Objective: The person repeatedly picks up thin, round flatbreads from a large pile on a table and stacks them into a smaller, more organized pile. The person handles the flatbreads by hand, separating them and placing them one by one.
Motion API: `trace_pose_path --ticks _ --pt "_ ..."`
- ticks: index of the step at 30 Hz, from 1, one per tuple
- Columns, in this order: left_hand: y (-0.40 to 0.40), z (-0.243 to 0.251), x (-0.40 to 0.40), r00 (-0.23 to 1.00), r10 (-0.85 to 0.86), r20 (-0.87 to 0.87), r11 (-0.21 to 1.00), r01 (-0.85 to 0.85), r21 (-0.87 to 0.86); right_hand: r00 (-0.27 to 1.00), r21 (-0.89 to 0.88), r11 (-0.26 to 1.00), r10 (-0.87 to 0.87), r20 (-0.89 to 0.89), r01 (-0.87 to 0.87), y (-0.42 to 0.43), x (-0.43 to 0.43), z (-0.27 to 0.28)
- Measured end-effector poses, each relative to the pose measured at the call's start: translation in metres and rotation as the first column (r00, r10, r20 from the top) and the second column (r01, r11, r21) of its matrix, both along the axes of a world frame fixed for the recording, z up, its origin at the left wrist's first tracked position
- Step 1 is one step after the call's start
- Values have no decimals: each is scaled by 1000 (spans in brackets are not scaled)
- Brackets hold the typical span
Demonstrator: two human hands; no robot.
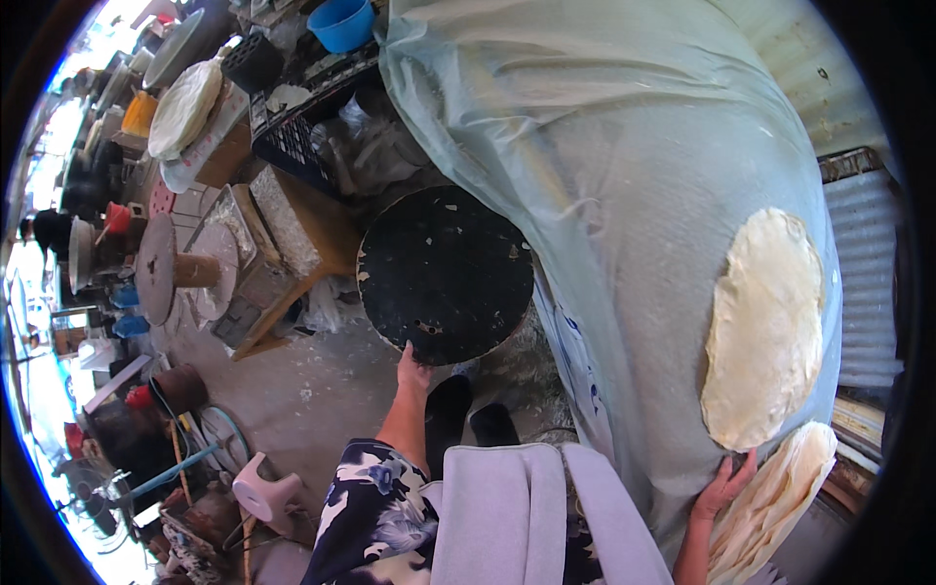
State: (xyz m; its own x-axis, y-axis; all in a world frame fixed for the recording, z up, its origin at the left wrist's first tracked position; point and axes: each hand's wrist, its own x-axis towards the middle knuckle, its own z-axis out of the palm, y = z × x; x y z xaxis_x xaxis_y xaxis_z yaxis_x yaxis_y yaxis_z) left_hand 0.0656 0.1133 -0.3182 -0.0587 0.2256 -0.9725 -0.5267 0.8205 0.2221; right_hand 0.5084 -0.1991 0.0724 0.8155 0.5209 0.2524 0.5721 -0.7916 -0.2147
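Note:
My left hand (414, 369) grips the near edge of a round black board (446, 274), its thumb on top. The board has chipped spots and a small hole near that edge. On the right, a long oval sheet of pale dough (764, 329) lies on a surface covered with clear plastic sheeting (621, 219). My right hand (724, 486) is at the near end of this sheet, fingertips close to its edge; whether they touch it I cannot tell. Beside that hand lies a folded or layered stack of thin dough sheets (775, 504).
Left of the board stand a wooden box (322, 227) with whitish dust, a wooden cable spool (197, 270) and a pink plastic stool (267, 490). A black plastic crate (296, 146) and a blue basin (341, 25) are at the top. Corrugated metal (866, 278) borders the right side.

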Motion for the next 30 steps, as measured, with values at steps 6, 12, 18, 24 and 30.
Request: trace_pose_path --ticks 6,12,18,24,30 --pt "1 -12 14 867 290 405 929 -357 101 1000 -12 1000 0 -11 0 -11 9 -10" --pt "15 13 7 834 191 518 932 -320 170 1000 -100 995 -1 7 1 -10 11 -6" --pt "18 -11 -6 892 150 426 962 -231 144 999 -69 996 48 -2 -48 -8 8 -5" --pt "49 27 -32 954 16 299 895 -147 421 999 -105 994 21 25 -18 -9 11 -6" --pt "72 132 -14 953 36 301 864 -182 470 994 -186 982 29 107 -9 -1 6 -1"
